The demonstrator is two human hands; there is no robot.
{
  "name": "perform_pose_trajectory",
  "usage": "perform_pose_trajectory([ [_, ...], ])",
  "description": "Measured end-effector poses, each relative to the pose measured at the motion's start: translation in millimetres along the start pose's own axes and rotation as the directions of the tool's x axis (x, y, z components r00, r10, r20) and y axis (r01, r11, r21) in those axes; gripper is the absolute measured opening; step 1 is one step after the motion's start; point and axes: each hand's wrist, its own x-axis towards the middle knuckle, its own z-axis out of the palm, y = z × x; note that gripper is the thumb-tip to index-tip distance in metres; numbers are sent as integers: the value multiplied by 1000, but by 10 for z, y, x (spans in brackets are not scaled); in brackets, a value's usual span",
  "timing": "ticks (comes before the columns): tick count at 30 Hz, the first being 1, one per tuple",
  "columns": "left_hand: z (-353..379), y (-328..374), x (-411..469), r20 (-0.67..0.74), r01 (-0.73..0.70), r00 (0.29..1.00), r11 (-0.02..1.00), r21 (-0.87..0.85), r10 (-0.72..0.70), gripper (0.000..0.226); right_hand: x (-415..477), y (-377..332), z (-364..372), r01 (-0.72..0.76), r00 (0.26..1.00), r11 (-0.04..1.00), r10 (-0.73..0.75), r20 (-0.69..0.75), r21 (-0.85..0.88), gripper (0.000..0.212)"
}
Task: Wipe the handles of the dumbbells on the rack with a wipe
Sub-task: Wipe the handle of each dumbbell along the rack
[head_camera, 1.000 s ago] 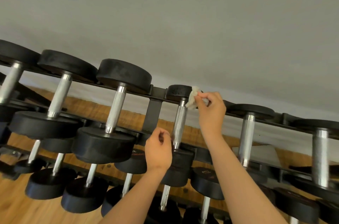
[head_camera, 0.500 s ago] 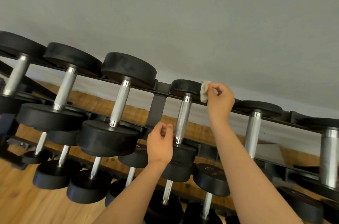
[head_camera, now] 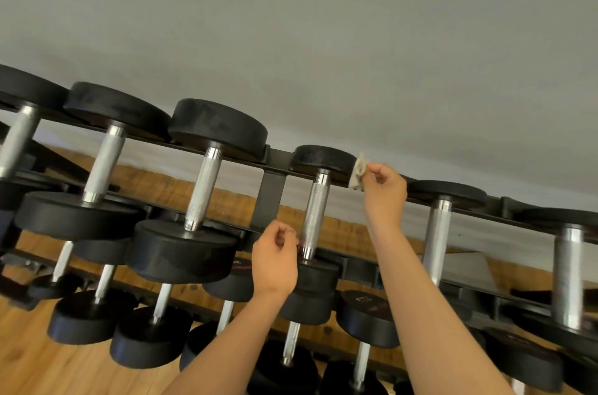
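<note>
Right hand (head_camera: 385, 192) pinches wipe (head_camera: 358, 172) beside far head of small dumbbell (head_camera: 323, 158), 1 o'clock from its handle (head_camera: 313, 216). Left hand (head_camera: 275, 260) curled, empty, at handle's 7 o'clock. Likely repositioning; next: bring wipe onto handle, stroke lengthwise.

I see a plain grey wall (head_camera: 323, 39) filling the upper view, evenly lit; a pale skirting strip (head_camera: 152, 153) meets a warm wooden plank floor (head_camera: 32, 362) below.

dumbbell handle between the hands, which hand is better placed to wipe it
Right: the right hand pinches the wipe by the dumbbell's far head, above the handle. The left hand is bare, beside the handle's near end.
</note>
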Motion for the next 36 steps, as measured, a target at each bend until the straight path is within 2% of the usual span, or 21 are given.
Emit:
perform_pose_trajectory([
  [7, 3, 5, -4, -4, -7, 1000, 1000, 1, 7, 19, 107, 69, 37, -88, 996, 996, 88, 10, -30, 16],
  [12, -1, 12, -5, -6, 4, 1000, 1000, 0, -4, 19, -49, 161, -17, -74, 995, 997, 74, 69, 0, 18],
  [19, 3, 3, -3, -9, 0, 1000, 1000, 3, 0, 19, 212, 83, 15, -97, 991, 989, 107, 82, -115, 24],
  [22, 3, -10, 3, -6, 0, 1000, 1000, 4, 0, 19, 49, 174, -26, -65, 989, 994, 75, 124, -83, 22],
  [27, 2, -24, 2, 2, -5, 1000, 1000, 3, 5, 17, 107, 133, 17, -78, 991, 994, 86, 101, -81, 20],
  [33, -5, -10, 2, 2, -2, 1000, 1000, -2, 2, 17, 87, 158, -83, -100, 983, 993, 108, 149, -63, 22],
  [36, -1, -14, 1, 2, 0, 1000, 1000, -7, 0, 18, 155, 95, -50, -96, 988, 992, 104, 116, -77, 20],
])
